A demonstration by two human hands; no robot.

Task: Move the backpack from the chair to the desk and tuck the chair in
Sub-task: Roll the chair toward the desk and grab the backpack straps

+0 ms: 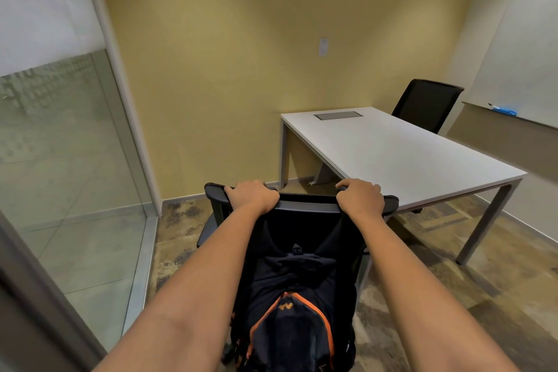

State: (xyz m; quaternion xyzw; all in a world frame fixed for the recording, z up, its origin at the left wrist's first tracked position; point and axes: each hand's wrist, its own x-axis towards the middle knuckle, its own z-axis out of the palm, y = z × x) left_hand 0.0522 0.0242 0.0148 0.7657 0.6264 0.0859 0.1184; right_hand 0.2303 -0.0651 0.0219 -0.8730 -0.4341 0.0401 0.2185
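A black office chair stands in front of me, its back toward me. My left hand grips the top edge of the chair's back near its left end. At the right end of the same edge my right hand is closed on it. A dark navy backpack with orange zipper trim and a small orange logo hangs against the near side of the chair back, between my forearms. The white desk stands ahead to the right, its near corner just beyond the chair.
A second black chair sits at the desk's far side. A grey cable hatch is set in the desktop. A glass partition runs along the left. A whiteboard ledge with a blue eraser juts out at right.
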